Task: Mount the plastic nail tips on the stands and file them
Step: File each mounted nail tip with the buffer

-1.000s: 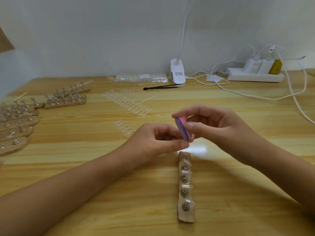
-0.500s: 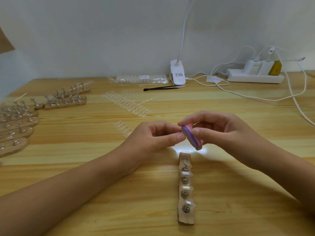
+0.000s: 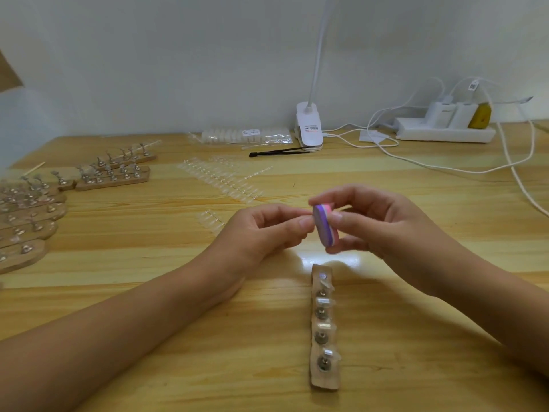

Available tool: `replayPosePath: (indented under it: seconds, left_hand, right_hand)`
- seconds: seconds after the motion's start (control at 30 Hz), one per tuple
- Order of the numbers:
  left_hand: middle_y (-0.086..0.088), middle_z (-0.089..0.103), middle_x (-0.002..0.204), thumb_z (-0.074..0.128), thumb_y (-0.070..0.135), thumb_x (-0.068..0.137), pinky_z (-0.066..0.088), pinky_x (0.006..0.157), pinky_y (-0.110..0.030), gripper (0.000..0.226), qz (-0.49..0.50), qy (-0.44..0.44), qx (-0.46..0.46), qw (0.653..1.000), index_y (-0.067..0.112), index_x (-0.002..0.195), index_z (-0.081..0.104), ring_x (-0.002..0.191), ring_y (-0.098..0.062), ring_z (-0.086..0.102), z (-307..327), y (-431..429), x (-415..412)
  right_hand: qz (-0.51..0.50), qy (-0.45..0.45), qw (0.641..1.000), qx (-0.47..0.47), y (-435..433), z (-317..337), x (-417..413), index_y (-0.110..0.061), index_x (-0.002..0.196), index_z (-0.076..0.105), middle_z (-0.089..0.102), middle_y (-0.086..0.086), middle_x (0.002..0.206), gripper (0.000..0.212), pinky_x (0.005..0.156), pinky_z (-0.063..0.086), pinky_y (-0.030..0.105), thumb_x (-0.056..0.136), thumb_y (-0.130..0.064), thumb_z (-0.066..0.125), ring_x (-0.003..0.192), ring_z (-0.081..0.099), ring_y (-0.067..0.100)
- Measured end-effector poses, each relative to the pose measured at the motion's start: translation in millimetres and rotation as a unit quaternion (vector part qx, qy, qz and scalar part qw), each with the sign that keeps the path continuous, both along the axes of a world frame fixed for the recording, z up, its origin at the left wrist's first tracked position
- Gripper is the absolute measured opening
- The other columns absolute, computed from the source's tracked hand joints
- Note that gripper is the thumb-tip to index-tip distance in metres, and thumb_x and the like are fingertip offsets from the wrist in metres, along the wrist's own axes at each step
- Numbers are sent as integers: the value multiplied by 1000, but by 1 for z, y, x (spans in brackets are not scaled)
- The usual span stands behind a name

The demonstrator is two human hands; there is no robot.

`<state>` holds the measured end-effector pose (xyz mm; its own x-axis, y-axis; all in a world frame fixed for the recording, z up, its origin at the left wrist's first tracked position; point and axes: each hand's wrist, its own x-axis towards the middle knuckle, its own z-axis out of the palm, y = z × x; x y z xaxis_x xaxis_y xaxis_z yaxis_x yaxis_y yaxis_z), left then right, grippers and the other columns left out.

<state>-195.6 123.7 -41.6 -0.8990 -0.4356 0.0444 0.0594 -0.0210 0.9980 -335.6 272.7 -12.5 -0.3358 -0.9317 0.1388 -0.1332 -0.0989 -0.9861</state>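
Note:
My right hand (image 3: 383, 224) grips a small pink and purple nail file block (image 3: 324, 225) between thumb and fingers above the table. My left hand (image 3: 267, 230) has its thumb and forefinger pinched right against the block's purple face; whatever it pinches is hidden by the fingers. Below both hands lies a wooden stand strip (image 3: 324, 379) with several metal holders, clear nail tips (image 3: 323, 301) mounted on them. Loose rows of clear nail tips (image 3: 219, 179) lie further back.
More wooden stand strips (image 3: 113, 179) with metal holders are stacked at the far left. At the back sit a bag of nail tips (image 3: 246, 135), black tweezers (image 3: 279, 151), a white clip lamp (image 3: 309, 129) and a power strip (image 3: 445, 133) with trailing white cables (image 3: 517, 173).
The file block has shifted slightly back and forth against my left fingertips and sits a little higher and more upright than half a second ago. The stand strip has not moved.

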Motion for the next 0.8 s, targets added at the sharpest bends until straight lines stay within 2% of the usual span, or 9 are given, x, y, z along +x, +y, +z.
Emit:
replayPosePath:
  seconds: [0.17, 0.37, 0.53, 0.67, 0.8]
  left_hand:
    - [8, 73, 82, 77, 36, 74, 49, 72, -12, 25, 0, 2, -18, 1000, 22, 95, 78, 77, 0, 64, 0, 2, 0]
    - [3, 74, 90, 75, 33, 77, 51, 84, -21, 22, 16, -4, 11, 1000, 22, 96, 78, 87, -6, 66, -1, 0, -1]
    - [5, 74, 89, 79, 36, 74, 51, 81, -17, 24, 15, -7, 5, 1000, 24, 95, 78, 86, -5, 66, -1, 1, -1]
    - [3, 73, 89, 77, 34, 76, 51, 82, -20, 25, 21, -7, 20, 1000, 21, 97, 78, 86, -7, 65, -1, -2, -2]
    - [4, 74, 92, 75, 34, 78, 52, 83, -19, 24, 11, -6, 6, 1000, 22, 98, 77, 89, -6, 66, 0, -1, -1]
  right_hand:
    - [-30, -33, 999, -28, -1, 0, 1, -16, 107, 73, 65, 15, 102, 28, 75, 58, 27, 80, -22, 67, 89, 71, 18]
    - [-6, -54, 998, -14, -1, -2, 4, -15, 103, 72, 65, 16, 103, 28, 75, 59, 29, 75, -21, 70, 90, 71, 22]
    - [-52, -88, 994, -48, -3, 0, -6, -16, 103, 70, 65, 1, 92, 28, 77, 59, 31, 75, -21, 70, 86, 69, 15]
    - [1, -49, 999, -2, 0, -3, -2, -19, 102, 73, 66, 5, 101, 24, 78, 59, 31, 79, -25, 75, 91, 70, 19]
    - [-22, -59, 998, -21, -4, -2, 0, -18, 104, 73, 64, 10, 103, 28, 78, 59, 31, 76, -24, 71, 93, 70, 23]
